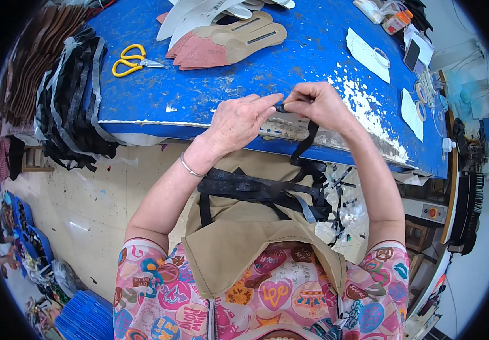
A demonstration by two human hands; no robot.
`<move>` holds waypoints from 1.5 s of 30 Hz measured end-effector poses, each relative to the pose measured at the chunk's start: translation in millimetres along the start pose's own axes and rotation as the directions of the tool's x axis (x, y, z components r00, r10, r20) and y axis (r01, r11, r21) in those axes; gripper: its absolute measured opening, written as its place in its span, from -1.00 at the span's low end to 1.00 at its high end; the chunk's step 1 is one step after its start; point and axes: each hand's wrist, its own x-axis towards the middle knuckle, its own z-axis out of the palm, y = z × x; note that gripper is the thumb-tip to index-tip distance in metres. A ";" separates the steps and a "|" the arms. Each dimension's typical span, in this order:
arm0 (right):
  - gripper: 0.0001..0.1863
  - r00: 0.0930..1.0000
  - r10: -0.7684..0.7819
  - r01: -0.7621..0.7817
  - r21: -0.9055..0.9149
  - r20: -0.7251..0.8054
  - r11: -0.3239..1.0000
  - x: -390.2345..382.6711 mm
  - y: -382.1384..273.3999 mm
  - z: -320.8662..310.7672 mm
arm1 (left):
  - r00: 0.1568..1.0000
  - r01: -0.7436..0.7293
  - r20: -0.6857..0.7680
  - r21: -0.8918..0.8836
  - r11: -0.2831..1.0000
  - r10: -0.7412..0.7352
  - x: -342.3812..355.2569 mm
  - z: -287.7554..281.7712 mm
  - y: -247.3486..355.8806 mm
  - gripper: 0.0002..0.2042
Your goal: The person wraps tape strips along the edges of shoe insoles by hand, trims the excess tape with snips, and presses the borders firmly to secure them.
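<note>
The blue surface [193, 88] before you has much worn paint, and at its left end a bundle of black strips [71, 102] hangs down. Near its front edge, your right hand [325, 107] has its grip clamped on a narrow black strip [307, 141], which hangs to your tan apron [230, 209]. Your left hand [237, 122] touches the strip; whether its grip is together, I cannot tell. Yellow-handled scissors [144, 63] lie beside tan-and-pink cut pieces [244, 42].
</note>
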 end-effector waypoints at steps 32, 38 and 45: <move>-0.82 0.821 -0.094 0.275 0.245 -0.563 0.930 1.6 -19.5 3.1 | 0.888 0.048 -0.254 -0.779 0.625 -0.384 12.2 -17.8 -16.6 -0.53; -0.92 0.902 0.049 0.268 0.644 -0.429 0.716 8.0 -13.7 52.8 | 0.897 0.040 -0.113 -0.942 0.332 -0.427 30.0 16.6 -10.0 -0.55; -0.94 0.878 -0.034 0.249 0.394 -0.478 0.885 -9.1 8.3 68.3 | 0.880 0.126 -0.070 -0.919 0.373 -0.471 20.2 22.6 -9.7 -0.72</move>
